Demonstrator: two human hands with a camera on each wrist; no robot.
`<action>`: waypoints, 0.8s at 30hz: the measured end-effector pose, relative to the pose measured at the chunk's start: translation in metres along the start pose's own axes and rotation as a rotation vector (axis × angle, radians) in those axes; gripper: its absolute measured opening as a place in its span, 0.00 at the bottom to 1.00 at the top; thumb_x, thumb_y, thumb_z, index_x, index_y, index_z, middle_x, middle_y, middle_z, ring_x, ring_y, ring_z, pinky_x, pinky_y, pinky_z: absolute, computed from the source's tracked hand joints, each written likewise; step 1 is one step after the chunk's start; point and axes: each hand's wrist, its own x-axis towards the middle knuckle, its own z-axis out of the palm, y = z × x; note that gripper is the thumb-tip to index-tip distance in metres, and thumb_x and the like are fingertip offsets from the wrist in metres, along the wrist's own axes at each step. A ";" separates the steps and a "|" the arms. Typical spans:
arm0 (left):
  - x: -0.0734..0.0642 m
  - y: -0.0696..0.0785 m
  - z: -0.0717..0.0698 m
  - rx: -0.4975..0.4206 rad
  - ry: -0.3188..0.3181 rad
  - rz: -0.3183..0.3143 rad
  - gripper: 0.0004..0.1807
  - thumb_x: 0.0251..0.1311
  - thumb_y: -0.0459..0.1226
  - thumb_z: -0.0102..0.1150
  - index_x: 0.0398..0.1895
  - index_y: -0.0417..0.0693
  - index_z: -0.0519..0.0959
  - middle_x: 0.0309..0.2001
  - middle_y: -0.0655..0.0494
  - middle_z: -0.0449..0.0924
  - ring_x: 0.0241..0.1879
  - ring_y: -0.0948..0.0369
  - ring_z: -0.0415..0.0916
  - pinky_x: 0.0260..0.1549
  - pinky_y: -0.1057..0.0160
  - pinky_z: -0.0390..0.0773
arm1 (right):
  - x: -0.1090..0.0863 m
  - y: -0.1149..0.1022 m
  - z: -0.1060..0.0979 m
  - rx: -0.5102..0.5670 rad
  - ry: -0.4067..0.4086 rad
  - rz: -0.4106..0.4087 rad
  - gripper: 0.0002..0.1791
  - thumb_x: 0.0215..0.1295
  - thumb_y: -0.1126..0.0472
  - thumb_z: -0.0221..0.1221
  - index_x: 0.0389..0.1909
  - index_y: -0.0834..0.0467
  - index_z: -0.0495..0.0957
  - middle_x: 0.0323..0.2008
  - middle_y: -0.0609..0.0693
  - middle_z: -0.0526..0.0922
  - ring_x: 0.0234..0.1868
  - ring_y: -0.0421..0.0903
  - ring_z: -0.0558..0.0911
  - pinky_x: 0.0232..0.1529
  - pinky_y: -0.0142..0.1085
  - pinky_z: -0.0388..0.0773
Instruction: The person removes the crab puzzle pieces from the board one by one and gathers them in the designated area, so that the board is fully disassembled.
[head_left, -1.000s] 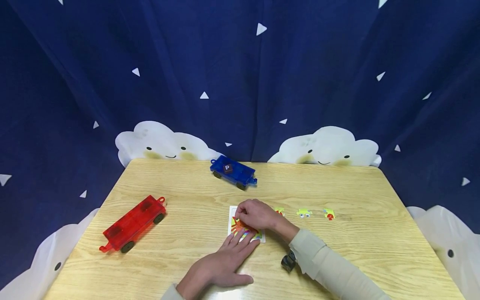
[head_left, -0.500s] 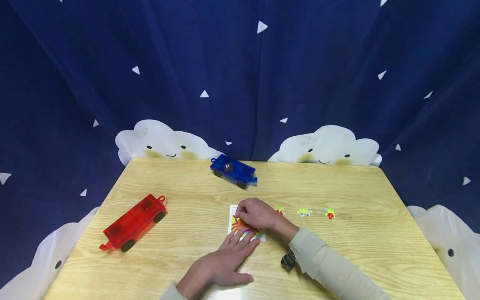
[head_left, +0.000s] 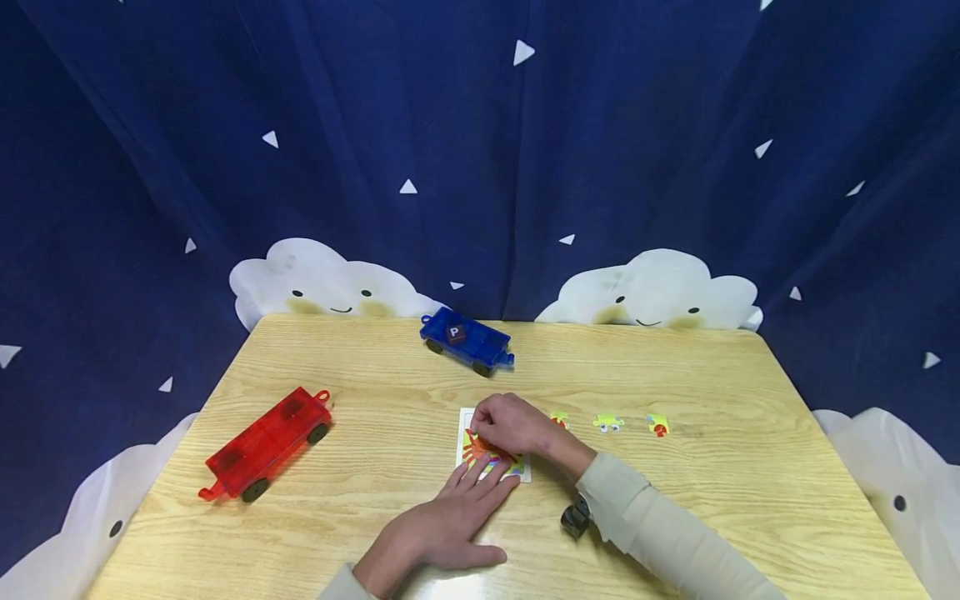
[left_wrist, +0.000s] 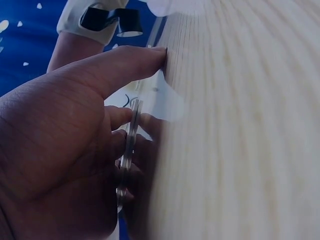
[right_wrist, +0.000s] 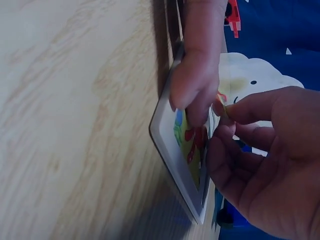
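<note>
A small jigsaw puzzle tray point(head_left: 464, 419) with a white border and a crab picture lies on the table in the head view. My left hand point(head_left: 450, 523) lies flat, its straight fingers resting on the tray's near edge and the thumb spread out to the right. Over the tray's far part, my right hand point(head_left: 517, 429) pinches a small jigsaw piece point(right_wrist: 223, 104) between thumb and fingertip. That piece shows as a thin yellow-green edge with red in the right wrist view, and the hand hides it in the head view.
Three loose jigsaw pieces lie in a row right of the tray: one partly red point(head_left: 559, 419), one with eyes point(head_left: 608, 423), one with a red claw point(head_left: 657, 426). A red toy wagon point(head_left: 266, 446) stands left, a blue wagon point(head_left: 480, 343) behind. My right sleeve carries a black device point(head_left: 576, 518).
</note>
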 end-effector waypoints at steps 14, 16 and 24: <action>0.000 0.000 0.000 0.020 0.017 0.003 0.48 0.67 0.59 0.57 0.83 0.47 0.52 0.82 0.47 0.45 0.80 0.46 0.39 0.75 0.45 0.46 | -0.019 0.006 -0.025 0.064 0.010 -0.036 0.10 0.72 0.67 0.56 0.34 0.55 0.84 0.22 0.41 0.78 0.26 0.37 0.75 0.34 0.35 0.73; 0.000 0.000 0.000 0.019 0.021 0.002 0.48 0.67 0.58 0.58 0.83 0.47 0.53 0.82 0.47 0.45 0.80 0.47 0.39 0.75 0.45 0.46 | -0.024 0.009 -0.031 0.053 0.010 -0.039 0.10 0.72 0.67 0.56 0.34 0.55 0.84 0.23 0.41 0.79 0.26 0.37 0.74 0.33 0.35 0.73; 0.000 0.001 0.000 0.006 0.029 0.013 0.48 0.66 0.57 0.59 0.83 0.47 0.53 0.82 0.47 0.45 0.80 0.47 0.38 0.75 0.45 0.45 | -0.050 0.027 -0.051 0.014 -0.016 -0.014 0.11 0.72 0.69 0.55 0.35 0.54 0.84 0.24 0.39 0.77 0.24 0.37 0.70 0.28 0.34 0.70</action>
